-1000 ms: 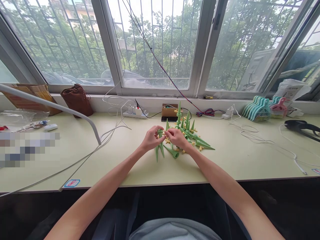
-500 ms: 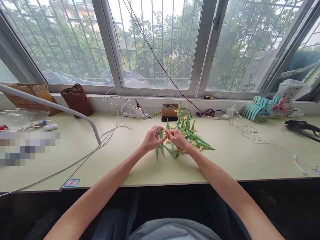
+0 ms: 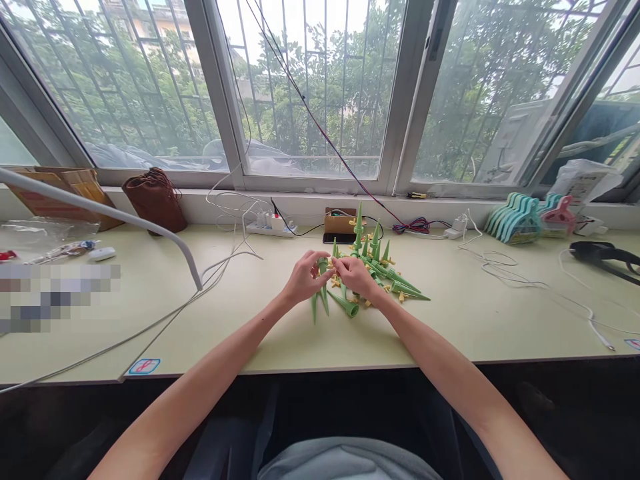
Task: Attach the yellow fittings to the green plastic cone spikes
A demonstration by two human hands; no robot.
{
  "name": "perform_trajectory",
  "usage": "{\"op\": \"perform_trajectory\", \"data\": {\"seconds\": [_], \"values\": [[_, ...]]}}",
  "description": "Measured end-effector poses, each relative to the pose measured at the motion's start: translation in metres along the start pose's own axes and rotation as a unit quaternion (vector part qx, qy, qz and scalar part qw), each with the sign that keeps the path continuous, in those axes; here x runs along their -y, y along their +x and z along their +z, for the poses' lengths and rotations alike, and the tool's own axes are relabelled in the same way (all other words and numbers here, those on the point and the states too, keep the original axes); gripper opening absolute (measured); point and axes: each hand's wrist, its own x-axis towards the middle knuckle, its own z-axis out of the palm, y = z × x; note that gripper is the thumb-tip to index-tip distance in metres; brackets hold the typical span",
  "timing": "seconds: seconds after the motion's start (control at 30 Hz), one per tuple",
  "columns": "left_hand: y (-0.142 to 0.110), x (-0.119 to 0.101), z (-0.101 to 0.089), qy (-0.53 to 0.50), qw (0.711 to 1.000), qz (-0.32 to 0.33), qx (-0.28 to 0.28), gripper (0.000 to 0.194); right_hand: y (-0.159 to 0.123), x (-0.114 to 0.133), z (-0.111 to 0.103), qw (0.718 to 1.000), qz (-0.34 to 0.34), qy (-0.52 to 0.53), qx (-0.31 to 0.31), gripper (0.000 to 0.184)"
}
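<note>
My left hand (image 3: 301, 277) is closed around the top of a green plastic watering spike (image 3: 323, 265), just above the table. My right hand (image 3: 356, 276) meets it from the right. Its thumb and forefinger pinch a small yellow valve (image 3: 331, 264) at the side of that spike; whether the valve is seated in it I cannot tell. Under the hands, green points stick out toward me, and a hollow green cone (image 3: 350, 307) lies on its side. Beyond my right hand is a heap of green spikes (image 3: 395, 273) with yellow valves, some upright, others lying flat.
On the pale table (image 3: 240, 340), white cables run at left and right. A power strip (image 3: 273, 228), an open cardboard box (image 3: 340, 217) and a dark phone (image 3: 340, 238) stand at the back. Teal hangers (image 3: 515, 219) and a black strapped object (image 3: 605, 253) lie far right.
Both hands stay in nearly the same place. The spike in my left hand and the fingertips of my right hand have shifted very slightly.
</note>
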Motion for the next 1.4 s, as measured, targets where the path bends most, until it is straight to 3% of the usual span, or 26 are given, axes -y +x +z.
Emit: {"op": "perform_trajectory", "data": {"seconds": [0.23,0.47,0.63,1.17,1.4], "values": [[0.002,0.001,-0.001,-0.067,0.997,-0.041,0.0,0.03,0.002,-0.003,0.001,0.998,0.027,-0.01,-0.048,0.051],[-0.001,0.007,-0.001,-0.047,0.998,0.01,0.042,0.03,0.002,-0.002,0.0,0.997,0.03,-0.037,-0.055,0.05],[-0.002,0.008,0.0,-0.02,0.999,0.011,0.049,0.028,0.002,0.001,0.0,0.997,0.018,-0.05,-0.049,0.048],[-0.002,0.008,0.002,-0.063,0.997,0.028,0.041,0.029,0.0,0.006,0.001,0.999,0.003,-0.005,-0.031,0.055],[-0.004,0.011,0.003,-0.022,0.995,0.086,0.034,0.026,0.0,0.004,0.001,0.999,-0.016,-0.006,-0.039,0.056]]}}
